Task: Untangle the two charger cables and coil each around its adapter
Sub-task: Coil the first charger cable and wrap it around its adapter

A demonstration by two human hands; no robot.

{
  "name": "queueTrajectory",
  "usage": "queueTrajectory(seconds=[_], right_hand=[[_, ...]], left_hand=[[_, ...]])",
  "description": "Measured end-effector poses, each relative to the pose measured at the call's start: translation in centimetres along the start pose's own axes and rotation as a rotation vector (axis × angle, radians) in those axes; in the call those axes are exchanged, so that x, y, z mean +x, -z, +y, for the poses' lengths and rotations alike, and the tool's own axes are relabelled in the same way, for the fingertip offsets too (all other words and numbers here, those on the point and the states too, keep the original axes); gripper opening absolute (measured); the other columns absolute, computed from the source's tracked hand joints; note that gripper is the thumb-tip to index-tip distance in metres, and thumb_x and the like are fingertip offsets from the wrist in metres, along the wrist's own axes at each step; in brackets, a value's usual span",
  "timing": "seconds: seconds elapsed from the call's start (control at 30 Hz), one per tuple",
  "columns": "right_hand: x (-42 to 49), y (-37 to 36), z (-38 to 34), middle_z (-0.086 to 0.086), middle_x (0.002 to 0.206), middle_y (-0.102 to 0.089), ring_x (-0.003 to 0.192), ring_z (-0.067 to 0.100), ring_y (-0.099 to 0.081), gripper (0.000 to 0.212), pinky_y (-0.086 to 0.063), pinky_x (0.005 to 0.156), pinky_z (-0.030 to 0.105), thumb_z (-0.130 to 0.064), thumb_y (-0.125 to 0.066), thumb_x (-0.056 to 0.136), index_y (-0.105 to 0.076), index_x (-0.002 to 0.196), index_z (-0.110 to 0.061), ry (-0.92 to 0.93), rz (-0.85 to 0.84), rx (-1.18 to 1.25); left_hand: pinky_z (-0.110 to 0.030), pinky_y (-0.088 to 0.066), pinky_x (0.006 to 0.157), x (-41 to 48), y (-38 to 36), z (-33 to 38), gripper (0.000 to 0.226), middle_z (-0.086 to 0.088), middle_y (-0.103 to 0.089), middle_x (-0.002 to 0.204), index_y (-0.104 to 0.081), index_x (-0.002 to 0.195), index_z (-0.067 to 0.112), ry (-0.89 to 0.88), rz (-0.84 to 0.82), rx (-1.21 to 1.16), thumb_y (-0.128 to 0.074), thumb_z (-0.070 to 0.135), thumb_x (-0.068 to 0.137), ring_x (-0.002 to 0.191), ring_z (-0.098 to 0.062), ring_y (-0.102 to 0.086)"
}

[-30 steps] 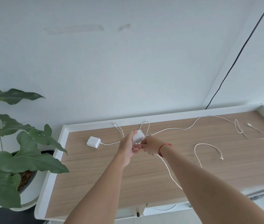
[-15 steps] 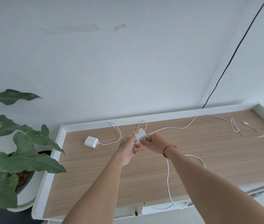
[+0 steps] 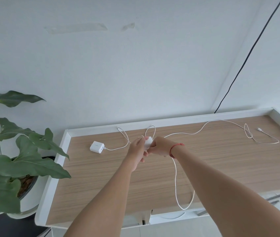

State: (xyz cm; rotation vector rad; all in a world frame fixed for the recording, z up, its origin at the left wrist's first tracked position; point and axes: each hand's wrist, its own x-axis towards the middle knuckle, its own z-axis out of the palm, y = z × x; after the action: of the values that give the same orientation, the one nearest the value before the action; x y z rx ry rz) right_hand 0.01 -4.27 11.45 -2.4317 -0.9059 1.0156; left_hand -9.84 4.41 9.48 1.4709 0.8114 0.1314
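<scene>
- Head view: since a second ago, the hanging cable [image 3: 175, 177] has left the desk [image 3: 101, 185]. It now drops from under the right wrist and loops over the front edge.
- The left hand [image 3: 136, 150] grips the held adapter [image 3: 148, 143] above the desk's back middle. The right hand [image 3: 159, 147], fingers curled, pinches the cable at the adapter's right side.
- The held adapter is mostly hidden, so I cannot tell its heading.
- The second adapter [image 3: 97, 147] lies flat to the left, port facing right.
- The long cable [image 3: 204, 127] runs left to right along the back.
</scene>
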Motion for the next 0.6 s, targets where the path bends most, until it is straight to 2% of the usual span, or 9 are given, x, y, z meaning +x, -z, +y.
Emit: queueTrajectory(seconds=[0.07, 0.13, 0.27, 0.33, 0.43, 0.5, 0.57, 0.6], right_hand=[[0.0, 0.3, -0.3, -0.002, 0.050, -0.031, 0.047, 0.020, -0.030, 0.037, -0.029, 0.050, 0.026, -0.020, -0.055, 0.078, -0.033, 0.049, -0.019, 0.005, -0.001, -0.014], [-0.1, 0.5, -0.4, -0.003, 0.048, -0.031, 0.046, 0.019, -0.031, 0.039, -0.031, 0.051, 0.027, -0.019, -0.055, 0.078, -0.035, 0.044, -0.020, 0.008, 0.001, -0.017], [-0.2, 0.4, -0.4, -0.004, 0.046, -0.031, 0.044, 0.018, -0.031, 0.044, -0.031, 0.050, 0.025, -0.019, -0.055, 0.081, -0.041, 0.039, -0.019, 0.043, 0.003, -0.007], [-0.1, 0.1, -0.3, -0.003, 0.047, -0.032, 0.044, 0.018, -0.031, 0.038, -0.031, 0.050, 0.026, -0.020, -0.056, 0.081, -0.042, 0.046, -0.019, 0.048, -0.006, -0.011], [0.1, -0.2, -0.1, -0.002, 0.049, -0.033, 0.044, 0.018, -0.031, 0.027, -0.031, 0.049, 0.025, -0.021, -0.057, 0.082, -0.049, 0.057, -0.015, 0.040, -0.008, -0.025], [0.0, -0.3, -0.1, -0.002, 0.049, -0.034, 0.044, 0.018, -0.032, 0.024, -0.030, 0.048, 0.024, -0.021, -0.057, 0.082, -0.051, 0.059, -0.014, 0.043, -0.010, -0.031], [0.0, -0.2, 0.0, -0.001, 0.049, -0.035, 0.044, 0.018, -0.034, 0.026, -0.030, 0.048, 0.023, -0.020, -0.057, 0.082, -0.050, 0.057, -0.015, 0.046, -0.010, -0.043], [-0.1, -0.1, 0.0, -0.001, 0.049, -0.035, 0.045, 0.018, -0.033, 0.026, -0.031, 0.048, 0.024, -0.020, -0.057, 0.081, -0.051, 0.055, -0.015, 0.049, -0.013, -0.046]], left_hand=[[-0.022, -0.032, 0.043, 0.2, 0.0, -0.1, 0.029, -0.008, -0.058, 0.086, -0.062, 0.110, 0.022, -0.006, 0.009, -0.002, -0.035, 0.027, 0.102, 0.059, -0.014, -0.048], [-0.021, -0.034, 0.040, 0.3, 0.0, -0.1, 0.026, -0.013, -0.057, 0.094, -0.063, 0.106, 0.020, -0.019, 0.002, -0.002, -0.038, 0.025, 0.100, 0.060, -0.015, -0.046], [-0.021, -0.040, 0.041, 0.9, 0.1, -0.3, 0.026, -0.008, -0.057, 0.107, -0.067, 0.104, 0.016, -0.017, 0.009, 0.008, -0.042, 0.021, 0.098, 0.063, -0.013, -0.050], [-0.023, -0.044, 0.046, 1.2, 0.1, -0.5, 0.027, -0.009, -0.054, 0.118, -0.070, 0.100, 0.018, -0.004, 0.018, 0.043, -0.045, 0.024, 0.096, 0.063, -0.014, -0.053], [-0.028, -0.052, 0.064, 1.6, 0.2, -1.0, 0.030, -0.011, -0.044, 0.130, -0.072, 0.091, 0.026, 0.047, 0.049, 0.105, -0.043, 0.030, 0.093, 0.058, -0.016, -0.058], [-0.031, -0.055, 0.069, 2.1, 0.2, -1.2, 0.030, -0.012, -0.044, 0.130, -0.072, 0.087, 0.026, 0.063, 0.054, 0.107, -0.042, 0.029, 0.091, 0.056, -0.016, -0.059], [-0.030, -0.056, 0.062, 1.9, 0.2, -0.9, 0.029, -0.015, -0.050, 0.125, -0.072, 0.092, 0.022, 0.083, 0.018, 0.083, -0.044, 0.027, 0.091, 0.055, -0.015, -0.059], [-0.028, -0.054, 0.057, 1.5, 0.2, -0.7, 0.027, -0.016, -0.055, 0.117, -0.071, 0.097, 0.018, 0.089, -0.012, 0.053, -0.046, 0.025, 0.092, 0.055, -0.015, -0.057]])
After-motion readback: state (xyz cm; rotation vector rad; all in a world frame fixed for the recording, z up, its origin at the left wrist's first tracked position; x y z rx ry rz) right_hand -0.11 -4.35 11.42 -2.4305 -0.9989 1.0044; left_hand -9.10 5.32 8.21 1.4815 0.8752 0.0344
